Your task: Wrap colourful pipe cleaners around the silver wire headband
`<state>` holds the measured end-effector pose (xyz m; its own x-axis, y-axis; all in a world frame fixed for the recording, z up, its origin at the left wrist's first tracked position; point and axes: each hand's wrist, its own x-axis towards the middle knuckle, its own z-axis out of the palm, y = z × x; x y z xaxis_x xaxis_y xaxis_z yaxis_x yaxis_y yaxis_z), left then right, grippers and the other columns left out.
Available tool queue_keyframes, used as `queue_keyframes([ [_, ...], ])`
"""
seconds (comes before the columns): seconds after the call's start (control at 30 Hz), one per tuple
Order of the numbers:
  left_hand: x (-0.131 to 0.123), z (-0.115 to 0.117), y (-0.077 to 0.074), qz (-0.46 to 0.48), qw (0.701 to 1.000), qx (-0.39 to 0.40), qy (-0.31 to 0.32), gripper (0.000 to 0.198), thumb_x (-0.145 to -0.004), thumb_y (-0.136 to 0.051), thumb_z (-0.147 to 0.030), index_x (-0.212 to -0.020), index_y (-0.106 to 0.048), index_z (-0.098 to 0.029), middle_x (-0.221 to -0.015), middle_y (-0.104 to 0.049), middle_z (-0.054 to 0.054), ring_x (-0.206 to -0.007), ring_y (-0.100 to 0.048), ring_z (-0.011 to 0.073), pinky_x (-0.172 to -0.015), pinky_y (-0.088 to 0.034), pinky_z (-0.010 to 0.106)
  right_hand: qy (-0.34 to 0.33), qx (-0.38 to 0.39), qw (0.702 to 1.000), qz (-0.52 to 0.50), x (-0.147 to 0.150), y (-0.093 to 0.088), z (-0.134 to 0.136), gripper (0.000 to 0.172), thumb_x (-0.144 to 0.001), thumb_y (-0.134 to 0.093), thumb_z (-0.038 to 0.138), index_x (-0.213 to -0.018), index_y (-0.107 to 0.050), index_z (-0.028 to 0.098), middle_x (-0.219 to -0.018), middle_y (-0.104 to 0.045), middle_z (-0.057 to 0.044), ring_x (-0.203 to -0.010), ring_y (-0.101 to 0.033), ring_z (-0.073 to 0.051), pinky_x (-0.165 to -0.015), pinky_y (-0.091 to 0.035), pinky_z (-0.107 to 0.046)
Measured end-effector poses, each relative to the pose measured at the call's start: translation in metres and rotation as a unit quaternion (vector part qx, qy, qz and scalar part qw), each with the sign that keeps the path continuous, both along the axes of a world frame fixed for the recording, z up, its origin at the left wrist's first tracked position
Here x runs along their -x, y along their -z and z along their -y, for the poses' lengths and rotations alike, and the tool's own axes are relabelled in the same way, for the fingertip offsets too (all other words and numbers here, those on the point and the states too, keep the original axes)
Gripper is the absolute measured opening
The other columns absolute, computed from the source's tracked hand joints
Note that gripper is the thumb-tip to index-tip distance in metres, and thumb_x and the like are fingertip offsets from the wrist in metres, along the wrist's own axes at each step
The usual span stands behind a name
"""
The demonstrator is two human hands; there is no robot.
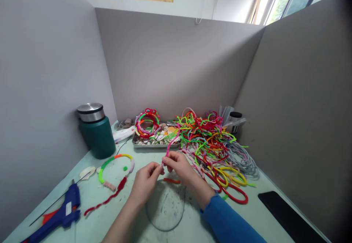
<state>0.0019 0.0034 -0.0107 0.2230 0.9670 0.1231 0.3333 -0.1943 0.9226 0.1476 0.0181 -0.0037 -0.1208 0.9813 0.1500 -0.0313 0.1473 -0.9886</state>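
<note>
A pink pipe cleaner (171,143) rises from between my two hands and curves up toward the back. My left hand (145,182) pinches its lower end with closed fingers. My right hand (180,166), in a blue sleeve, grips the same pipe cleaner just beside it, fingers closed. Under the hands lies a thin grey wire hoop (165,208) with a short orange-red piece (172,180) at its top. A hoop partly wrapped in green, orange, yellow and pink (115,164) lies to the left, with a red pipe cleaner (107,198) below it.
A big tangle of coloured pipe cleaners (211,140) fills the back right. A metal tray (143,144) of shells and wrapped hoops stands behind. A green flask (96,131) stands left, a blue glue gun (59,213) front left, a black phone (288,217) front right.
</note>
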Motion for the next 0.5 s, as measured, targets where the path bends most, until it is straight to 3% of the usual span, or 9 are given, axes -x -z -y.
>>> queue_keyframes([
  [0.1, -0.0004, -0.0015, 0.0010, 0.059, 0.996, 0.057, 0.039, 0.036, -0.078, -0.046, -0.047, -0.065, -0.055, -0.016, -0.041, -0.038, -0.007, -0.037, -0.031, 0.0069, -0.040, -0.022, 0.019, -0.025, 0.015, 0.998, -0.051, 0.0000, 0.0016, -0.0005, 0.020, -0.072, -0.061, 0.033, -0.066, -0.055, 0.015, -0.049, -0.048, 0.005, -0.044, -0.043, -0.007, -0.045, -0.031, -0.020],
  [0.23, -0.0029, 0.0000, -0.0003, 0.163, 0.972, 0.143, 0.091, 0.034, -0.076, -0.048, -0.047, -0.064, -0.050, -0.015, -0.055, -0.054, -0.002, -0.034, -0.032, 0.0043, -0.037, -0.022, 0.019, -0.048, 0.055, 0.988, -0.136, -0.0028, 0.0045, -0.0023, 0.022, -0.072, -0.063, 0.036, -0.071, -0.055, 0.015, -0.053, -0.050, 0.005, -0.044, -0.044, -0.006, -0.046, -0.032, -0.019],
  [0.33, -0.0043, 0.0015, -0.0018, 0.197, 0.960, 0.165, 0.109, 0.033, -0.075, -0.049, -0.046, -0.063, -0.049, -0.015, -0.057, -0.055, -0.001, -0.033, -0.033, 0.0037, -0.036, -0.022, 0.019, -0.049, 0.071, 0.984, -0.158, -0.0033, 0.0046, -0.0027, 0.022, -0.071, -0.064, 0.036, -0.074, -0.056, 0.016, -0.052, -0.051, 0.005, -0.043, -0.044, -0.006, -0.045, -0.031, -0.018],
  [0.4, -0.0044, 0.0014, -0.0013, 0.188, 0.963, 0.158, 0.107, 0.033, -0.075, -0.049, -0.046, -0.062, -0.048, -0.015, -0.055, -0.054, -0.002, -0.033, -0.032, 0.0037, -0.036, -0.023, 0.019, -0.022, 0.059, 0.989, -0.137, -0.0012, 0.0045, -0.0029, 0.020, -0.070, -0.064, 0.034, -0.072, -0.055, 0.015, -0.050, -0.050, 0.005, -0.042, -0.044, -0.006, -0.044, -0.030, -0.018],
  [0.5, -0.0034, -0.0001, 0.0024, 0.135, 0.979, 0.120, 0.094, 0.035, -0.076, -0.048, -0.046, -0.060, -0.048, -0.015, -0.052, -0.051, -0.003, -0.034, -0.032, 0.0041, -0.036, -0.023, 0.019, 0.072, 0.022, 0.995, -0.066, 0.0048, 0.0061, -0.0038, 0.018, -0.066, -0.064, 0.029, -0.062, -0.054, 0.015, -0.049, -0.049, 0.005, -0.040, -0.043, -0.006, -0.041, -0.030, -0.019],
])
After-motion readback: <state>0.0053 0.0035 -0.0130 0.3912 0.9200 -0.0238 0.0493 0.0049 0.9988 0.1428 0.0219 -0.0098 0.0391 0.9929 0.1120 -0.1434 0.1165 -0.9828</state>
